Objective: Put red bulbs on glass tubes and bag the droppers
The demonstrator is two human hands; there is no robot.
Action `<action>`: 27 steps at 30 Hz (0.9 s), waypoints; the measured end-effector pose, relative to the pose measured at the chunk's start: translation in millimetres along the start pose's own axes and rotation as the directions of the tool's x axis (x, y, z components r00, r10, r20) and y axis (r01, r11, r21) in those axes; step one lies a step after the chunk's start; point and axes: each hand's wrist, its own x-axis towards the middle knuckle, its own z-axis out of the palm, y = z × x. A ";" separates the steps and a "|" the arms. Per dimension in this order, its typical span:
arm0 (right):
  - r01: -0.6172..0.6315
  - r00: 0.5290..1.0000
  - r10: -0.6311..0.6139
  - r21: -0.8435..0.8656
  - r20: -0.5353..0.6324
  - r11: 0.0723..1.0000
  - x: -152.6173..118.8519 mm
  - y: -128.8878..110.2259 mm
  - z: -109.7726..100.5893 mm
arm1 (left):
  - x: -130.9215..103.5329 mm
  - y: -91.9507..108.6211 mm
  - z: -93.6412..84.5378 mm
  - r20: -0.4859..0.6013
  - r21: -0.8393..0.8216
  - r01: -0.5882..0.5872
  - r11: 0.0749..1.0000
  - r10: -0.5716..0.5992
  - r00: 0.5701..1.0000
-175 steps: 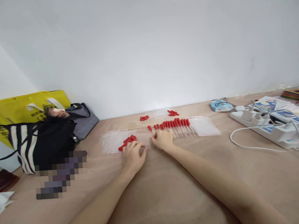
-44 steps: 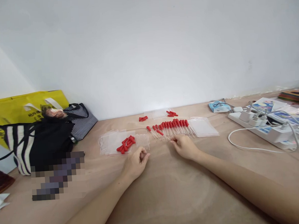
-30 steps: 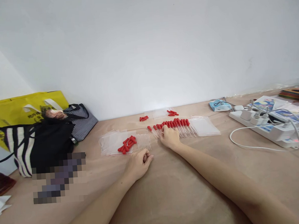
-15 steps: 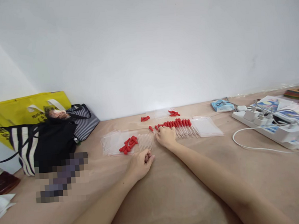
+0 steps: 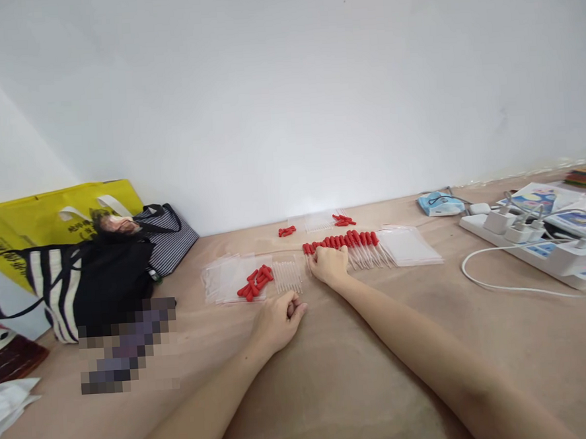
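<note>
A row of droppers with red rubber bulbs [image 5: 356, 237] and clear stems lies side by side at the centre. My right hand [image 5: 329, 263] is curled at the left end of this row, its fingertips around something I cannot make out. Nearer to me, my left hand [image 5: 278, 320] rests on the table, fingers curled in, their contents hidden. Just beyond it are several loose clear tubes [image 5: 287, 276]. Loose red bulbs [image 5: 255, 283] lie on clear plastic bags [image 5: 222, 279] to the left. More clear bags [image 5: 408, 245] lie right of the row.
At the back are small groups of red pieces [image 5: 343, 220] and clear tubes [image 5: 317, 222]. A white power strip [image 5: 533, 248] with chargers and a cable, and a blue mask [image 5: 439, 204], are at the right. Black [image 5: 113, 283] and yellow bags [image 5: 49, 214] stand left.
The red-bulbed dropper that lay apart at the row's left end now sits close against the others, beside my right hand. My left hand keeps its curled pose. The view has shifted slightly.
</note>
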 end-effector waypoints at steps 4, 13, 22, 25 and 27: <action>0.075 0.997 -0.075 0.044 0.010 0.996 -4.2 -9.3 -2.0 | 0.2 0.7 -0.5 -0.004 0.010 0.003 1.000 -0.003 1.000; 0.006 0.986 -0.014 0.048 0.168 0.999 -4.1 -30.9 -2.1 | 2.7 -3.1 -4.3 -0.074 0.087 -0.027 0.996 0.033 0.997; -0.025 0.984 0.008 0.093 0.177 0.995 -1.5 -31.7 -4.5 | 25.4 -44.0 -33.8 -0.384 0.339 0.348 0.874 -0.210 0.899; -0.010 0.988 -0.009 0.122 0.156 0.992 -4.5 -24.6 -9.6 | 33.7 -49.4 -36.5 -0.333 0.352 0.364 0.863 -0.247 0.910; 0.038 0.992 -0.058 0.174 0.110 0.984 -9.8 -13.3 -14.0 | 40.5 -50.7 -37.8 -0.293 0.339 0.373 0.864 -0.280 0.914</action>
